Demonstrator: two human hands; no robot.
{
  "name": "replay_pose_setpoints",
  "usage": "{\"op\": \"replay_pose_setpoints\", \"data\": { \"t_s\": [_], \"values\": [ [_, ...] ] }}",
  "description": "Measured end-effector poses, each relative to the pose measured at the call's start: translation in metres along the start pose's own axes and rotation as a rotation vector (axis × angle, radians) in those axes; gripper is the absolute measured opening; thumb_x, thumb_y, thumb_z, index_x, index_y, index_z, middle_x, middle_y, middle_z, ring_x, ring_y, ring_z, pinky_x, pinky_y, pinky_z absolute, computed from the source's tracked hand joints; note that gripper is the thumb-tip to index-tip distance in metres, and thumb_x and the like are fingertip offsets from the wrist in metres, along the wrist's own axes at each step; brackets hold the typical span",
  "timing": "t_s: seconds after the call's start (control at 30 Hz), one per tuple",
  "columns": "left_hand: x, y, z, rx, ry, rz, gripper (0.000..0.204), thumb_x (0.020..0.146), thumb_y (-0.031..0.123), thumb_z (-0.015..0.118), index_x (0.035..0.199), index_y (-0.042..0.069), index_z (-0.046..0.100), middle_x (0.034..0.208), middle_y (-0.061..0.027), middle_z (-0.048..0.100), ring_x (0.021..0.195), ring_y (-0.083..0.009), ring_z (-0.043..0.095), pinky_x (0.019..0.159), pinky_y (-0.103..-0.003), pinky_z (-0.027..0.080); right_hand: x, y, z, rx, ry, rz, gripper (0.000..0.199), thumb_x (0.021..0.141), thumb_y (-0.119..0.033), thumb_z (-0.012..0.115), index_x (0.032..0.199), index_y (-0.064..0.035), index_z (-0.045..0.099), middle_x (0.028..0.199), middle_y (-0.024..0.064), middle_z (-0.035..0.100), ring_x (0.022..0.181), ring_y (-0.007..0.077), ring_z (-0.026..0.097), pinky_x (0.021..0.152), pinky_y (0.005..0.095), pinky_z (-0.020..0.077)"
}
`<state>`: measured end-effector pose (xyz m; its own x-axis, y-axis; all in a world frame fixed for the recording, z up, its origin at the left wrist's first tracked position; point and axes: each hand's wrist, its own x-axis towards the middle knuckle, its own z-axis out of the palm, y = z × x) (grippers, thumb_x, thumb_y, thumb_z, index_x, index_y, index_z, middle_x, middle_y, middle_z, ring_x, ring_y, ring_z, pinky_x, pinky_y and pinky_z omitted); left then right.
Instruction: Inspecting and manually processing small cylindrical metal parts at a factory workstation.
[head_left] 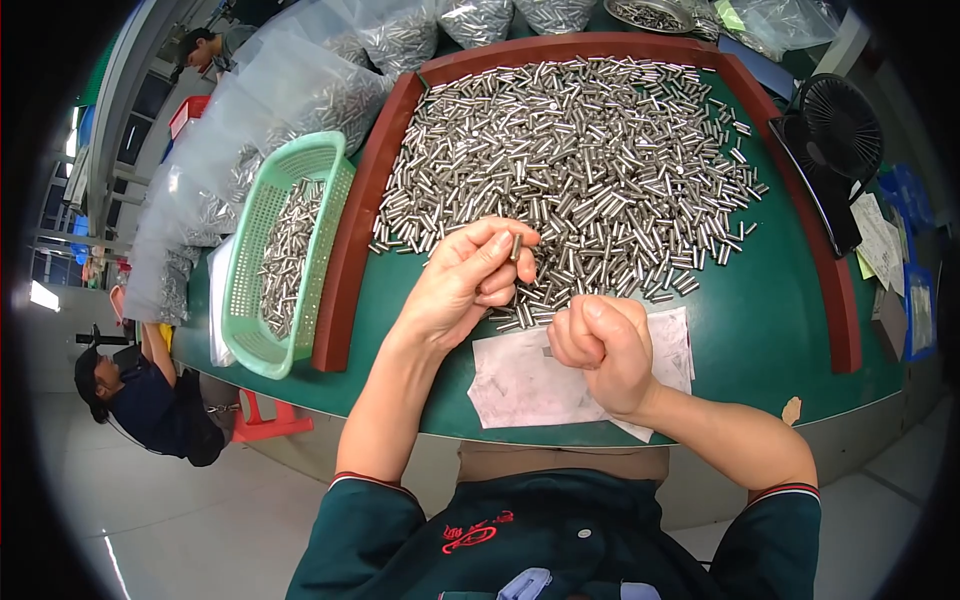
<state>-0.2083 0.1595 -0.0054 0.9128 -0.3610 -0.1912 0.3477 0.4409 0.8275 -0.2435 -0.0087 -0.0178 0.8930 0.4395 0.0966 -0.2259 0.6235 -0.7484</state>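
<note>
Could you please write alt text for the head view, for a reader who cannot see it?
A person's left hand pinches one small metal pin above a green table, while the right hand is a closed fist over a white paper sheet. A big heap of pins lies beyond, with a green basket holding more to the left.

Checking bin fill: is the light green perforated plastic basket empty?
No, the light green perforated plastic basket holds a heap of small silver metal pins along its bottom.
</note>
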Motion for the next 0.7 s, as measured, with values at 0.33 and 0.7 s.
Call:
{"op": "replay_pose_setpoints", "data": {
  "t_s": [0.33,0.7],
  "values": [
    [-0.001,0.004,-0.005,-0.14,0.046,-0.028,0.022,0.09,0.019,0.04,0.098,0.001,0.049,0.076,-0.0162,0.058,0.046,-0.0029,0.032,0.04,-0.014,0.027,0.001,-0.001,0.002,-0.051,0.016,0.026,0.037,0.085,-0.019,0.034,0.05,-0.0091,0.027,0.044,-0.0009,0.026,0.042,0.0095,0.021,0.042,0.0246,0.0201],
    [0.001,-0.002,0.011,0.472,0.35,0.224,0.017,0.082,0.013,0.054,0.069,0.003,0.053,0.053,0.0031,0.042,0.047,-0.0012,0.032,0.042,-0.017,0.025,0.001,-0.001,0.0,-0.058,0.008,0.009,0.038,0.086,-0.019,0.034,0.05,-0.0091,0.027,0.044,-0.0005,0.026,0.042,0.0094,0.021,0.042,0.0246,0.02]
  ]
}}
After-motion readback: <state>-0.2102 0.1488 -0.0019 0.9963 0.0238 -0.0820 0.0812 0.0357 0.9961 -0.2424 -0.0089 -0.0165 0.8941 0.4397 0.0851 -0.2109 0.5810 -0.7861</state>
